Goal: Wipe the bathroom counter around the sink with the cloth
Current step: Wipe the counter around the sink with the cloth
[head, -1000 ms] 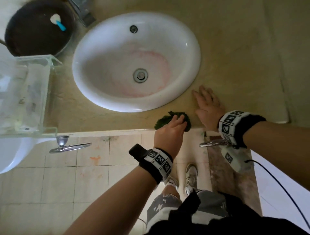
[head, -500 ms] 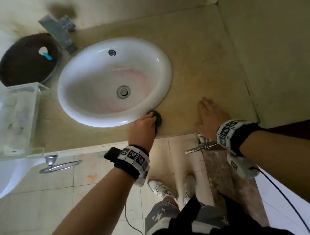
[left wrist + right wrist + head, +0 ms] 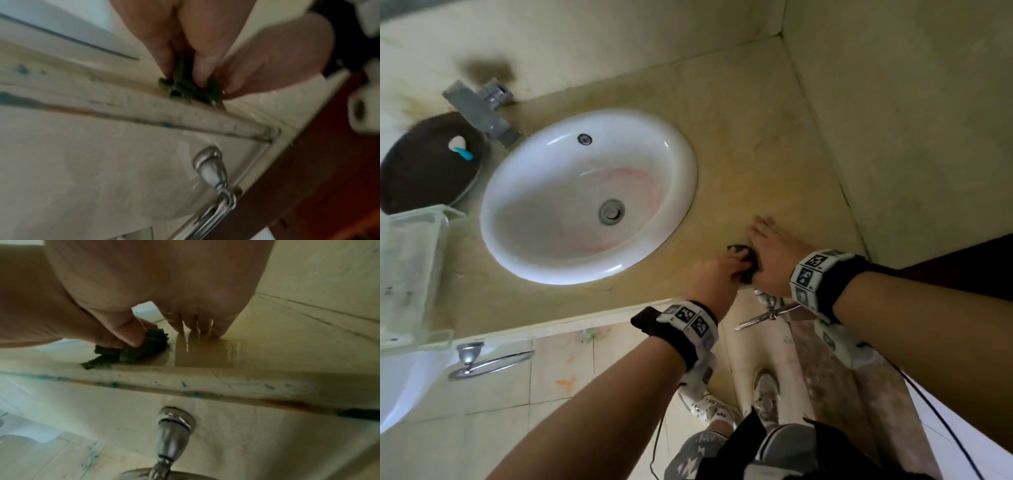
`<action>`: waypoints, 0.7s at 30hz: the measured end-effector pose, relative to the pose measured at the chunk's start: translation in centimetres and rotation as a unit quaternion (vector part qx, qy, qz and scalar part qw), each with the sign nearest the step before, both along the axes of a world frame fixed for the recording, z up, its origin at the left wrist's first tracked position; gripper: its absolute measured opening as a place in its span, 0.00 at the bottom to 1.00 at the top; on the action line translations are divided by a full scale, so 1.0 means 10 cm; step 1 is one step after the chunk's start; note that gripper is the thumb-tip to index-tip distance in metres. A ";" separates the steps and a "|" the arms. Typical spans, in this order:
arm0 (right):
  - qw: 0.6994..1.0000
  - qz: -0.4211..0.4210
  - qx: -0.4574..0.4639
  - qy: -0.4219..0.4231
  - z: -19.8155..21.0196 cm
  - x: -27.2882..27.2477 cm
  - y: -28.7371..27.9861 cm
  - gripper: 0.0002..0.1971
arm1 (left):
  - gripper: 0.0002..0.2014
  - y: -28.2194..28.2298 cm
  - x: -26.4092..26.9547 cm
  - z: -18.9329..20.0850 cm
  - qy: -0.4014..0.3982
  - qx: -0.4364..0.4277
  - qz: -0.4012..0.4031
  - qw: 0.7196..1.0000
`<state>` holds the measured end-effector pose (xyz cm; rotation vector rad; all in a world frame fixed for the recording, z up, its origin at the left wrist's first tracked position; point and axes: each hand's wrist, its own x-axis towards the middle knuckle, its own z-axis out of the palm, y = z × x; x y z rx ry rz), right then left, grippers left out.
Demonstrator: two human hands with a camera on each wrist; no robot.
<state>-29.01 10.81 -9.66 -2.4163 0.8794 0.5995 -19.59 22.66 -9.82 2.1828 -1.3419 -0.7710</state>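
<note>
cloth (image 3: 743, 261): dark green, bunched, near counter (image 3: 756, 144) front edge, right of sink (image 3: 681, 164) | left hand (image 3: 717, 274) fingers curled, pinching it | right hand (image 3: 770, 253) flat, fingers straight, beside cloth | judged soft, light, limp; best held as a wad under fingertips

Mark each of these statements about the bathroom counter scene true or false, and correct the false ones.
1. The left hand grips the dark green cloth. True.
2. The right hand rests flat on the counter. True.
3. The cloth lies inside the sink. False: it is on the counter near the front edge, to the right of the sink.
4. The hands are far apart. False: they are side by side at the cloth.
</note>
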 end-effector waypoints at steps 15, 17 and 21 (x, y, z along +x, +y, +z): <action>0.994 0.099 -0.032 0.015 0.31 0.35 0.19 0.18 | 0.26 0.78 0.40 0.45 -0.074 0.026 0.137 0.988; 0.994 0.099 -0.034 0.024 0.37 0.44 0.22 0.13 | 0.26 0.86 0.44 0.52 -0.087 0.037 0.135 0.986; 0.990 0.127 -0.051 0.017 0.54 0.65 0.36 0.08 | 0.25 1.06 0.53 0.61 -0.105 0.061 0.136 0.983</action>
